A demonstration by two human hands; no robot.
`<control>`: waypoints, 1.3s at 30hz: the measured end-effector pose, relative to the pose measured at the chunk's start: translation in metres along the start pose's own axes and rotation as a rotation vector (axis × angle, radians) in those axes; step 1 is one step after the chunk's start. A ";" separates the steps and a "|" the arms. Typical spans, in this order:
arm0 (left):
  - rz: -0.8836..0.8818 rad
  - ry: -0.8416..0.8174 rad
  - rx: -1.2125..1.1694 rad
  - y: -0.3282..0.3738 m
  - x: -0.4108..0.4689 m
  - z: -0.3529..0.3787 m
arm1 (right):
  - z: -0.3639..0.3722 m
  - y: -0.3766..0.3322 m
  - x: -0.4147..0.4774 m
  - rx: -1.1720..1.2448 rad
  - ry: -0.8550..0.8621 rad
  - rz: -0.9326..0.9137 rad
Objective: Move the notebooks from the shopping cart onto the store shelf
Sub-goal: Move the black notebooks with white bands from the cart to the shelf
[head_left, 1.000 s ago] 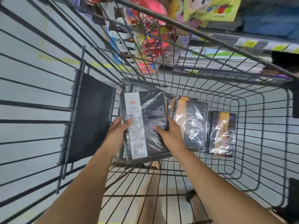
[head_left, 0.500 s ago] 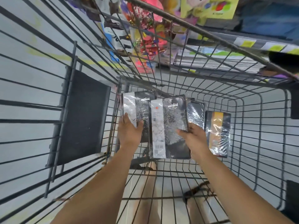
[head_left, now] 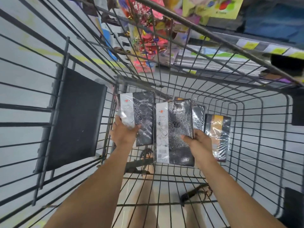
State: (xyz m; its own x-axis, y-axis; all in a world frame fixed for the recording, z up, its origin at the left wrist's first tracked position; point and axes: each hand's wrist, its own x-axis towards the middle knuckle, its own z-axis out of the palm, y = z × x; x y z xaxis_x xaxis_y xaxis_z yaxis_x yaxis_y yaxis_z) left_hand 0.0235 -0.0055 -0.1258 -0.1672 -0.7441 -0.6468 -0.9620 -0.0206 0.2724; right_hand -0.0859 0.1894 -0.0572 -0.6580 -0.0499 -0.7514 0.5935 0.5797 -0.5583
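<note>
The wire shopping cart [head_left: 213, 37] fills most of the frame and is viewed from above. The store shelf [head_left: 263, 46], with yellow price labels on its edge, is seen through the cart wires at the upper right. A black flat panel [head_left: 75, 119] is mounted against the cart wall at the left of the frame.

Two black, plastic-wrapped notebooks with white bands are held upright side by side at frame centre, inside the cart. The right notebook [head_left: 174, 129] lies nearer the camera and overlaps the edge of the left notebook [head_left: 143, 112]. A further dark notebook [head_left: 199, 117] is partly hidden behind the right one. An orange-banded notebook [head_left: 217, 134] lies on the cart floor just right of centre.

The left notebook is pinched at its lower left by the left hand [head_left: 123, 135], thumb on the cover. The right notebook is gripped at its right edge by the right hand [head_left: 199, 143], thumb pressed on the front.
</note>
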 end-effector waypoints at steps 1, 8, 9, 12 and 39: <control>0.020 0.002 -0.026 0.000 -0.002 -0.001 | 0.001 0.000 -0.001 -0.005 0.003 0.005; -0.045 -0.106 -0.273 -0.006 0.003 -0.027 | 0.005 -0.010 -0.017 0.068 0.014 0.025; -0.031 -0.120 -0.299 -0.004 -0.001 -0.030 | 0.004 -0.013 -0.021 0.085 0.010 0.025; -0.009 -0.169 -0.483 0.006 -0.026 -0.033 | 0.002 -0.020 -0.034 0.120 -0.011 0.028; 0.245 -0.013 -0.940 0.074 -0.339 -0.126 | -0.275 -0.063 -0.164 0.443 -0.120 -0.235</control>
State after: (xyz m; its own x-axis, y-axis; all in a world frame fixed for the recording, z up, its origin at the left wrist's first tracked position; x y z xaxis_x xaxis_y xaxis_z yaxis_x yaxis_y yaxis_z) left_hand 0.0365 0.1613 0.2029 -0.3478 -0.7914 -0.5027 -0.3360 -0.3954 0.8549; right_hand -0.1430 0.3844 0.1976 -0.7550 -0.2451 -0.6082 0.5924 0.1429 -0.7929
